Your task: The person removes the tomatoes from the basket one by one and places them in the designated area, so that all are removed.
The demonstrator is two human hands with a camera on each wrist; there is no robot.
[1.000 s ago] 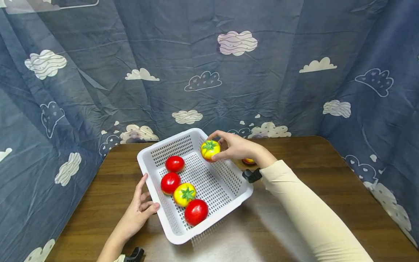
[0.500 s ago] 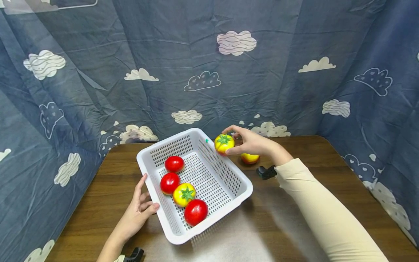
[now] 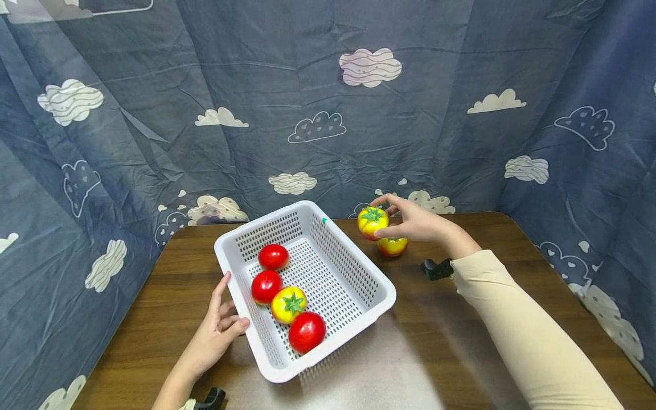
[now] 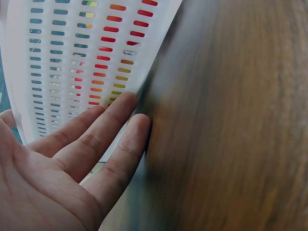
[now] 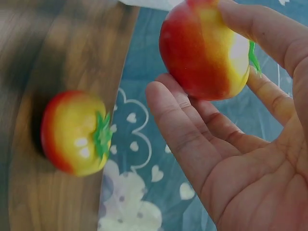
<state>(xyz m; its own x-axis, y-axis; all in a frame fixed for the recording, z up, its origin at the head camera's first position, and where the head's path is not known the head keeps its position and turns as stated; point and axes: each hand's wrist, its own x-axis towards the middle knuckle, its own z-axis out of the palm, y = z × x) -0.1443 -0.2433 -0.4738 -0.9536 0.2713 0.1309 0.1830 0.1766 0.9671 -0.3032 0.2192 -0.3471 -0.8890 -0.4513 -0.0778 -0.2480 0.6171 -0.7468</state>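
Note:
My right hand (image 3: 417,223) holds a yellow-and-red toy tomato (image 3: 373,222) with a green leafy top, pinched between thumb and fingers above the table, to the right of the basket. In the right wrist view that tomato (image 5: 207,53) is off the table. A second toy tomato (image 3: 392,246) sits on the table just below it. My left hand (image 3: 212,336) rests against the left side of the white plastic basket (image 3: 379,285); the left wrist view has its fairly straight fingers (image 4: 127,139) by the slotted wall. Inside lie several toy tomatoes, among them a red one (image 3: 307,332) and a yellow one (image 3: 289,304).
The brown wooden table (image 3: 461,319) spreads around the basket. A blue curtain (image 3: 328,165) with cloud prints hangs just behind the table's far edge and along both sides.
My right hand has carried the tomato out from over the basket, to the right and slightly away. The tomato on the table shows more now. The left hand and basket have stayed put.

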